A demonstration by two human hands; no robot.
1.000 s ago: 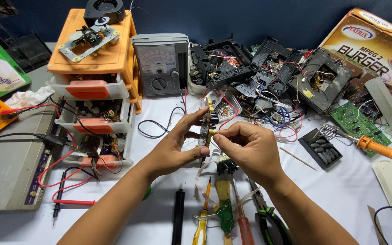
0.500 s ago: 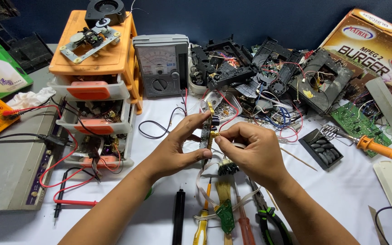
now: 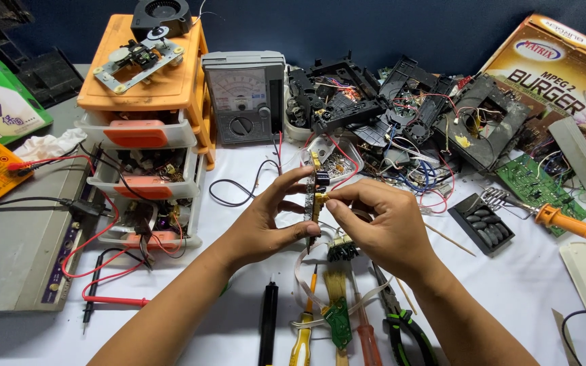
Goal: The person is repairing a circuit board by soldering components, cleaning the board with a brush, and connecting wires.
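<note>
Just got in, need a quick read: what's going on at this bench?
A person holds a small circuit board upright over the white table. The left hand grips the board's edge; the right hand pinches a small part on it with its fingertips. Screwdrivers and pliers lie below the hands, an analog multimeter stands behind, and dismantled disc-drive parts are piled at the back.
</note>
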